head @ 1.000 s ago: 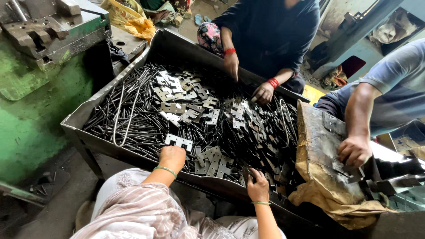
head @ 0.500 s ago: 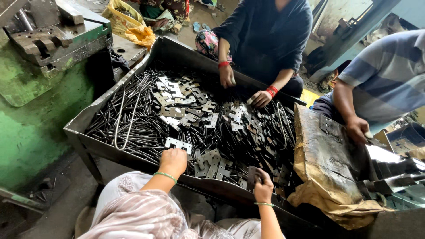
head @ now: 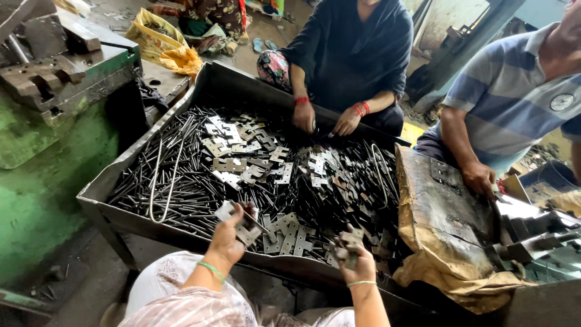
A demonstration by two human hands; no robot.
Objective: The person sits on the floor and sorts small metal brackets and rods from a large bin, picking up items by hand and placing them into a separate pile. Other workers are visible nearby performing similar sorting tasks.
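Nearest the camera, left hand (head: 229, 235) closed in a firm grip on a flat hinge plate (head: 243, 221), lifted just above the metal tray (head: 115, 181). Right hand (head: 357, 261) clasped around a dark metal piece (head: 345, 243) at the tray's near rim. Farther in, loose plates (head: 242, 145) heaped over thin rods (head: 175, 181). Across the tray, a seated co-worker's hands (head: 327, 118) among the parts.

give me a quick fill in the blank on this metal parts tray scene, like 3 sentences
1. The left hand holds a flat metal ____ with holes above the tray.
2. The machine to the left of the tray is painted ____.
3. The person in dark clothes across the tray wears ____ bangles on both wrists.

Missing words: plate; green; red
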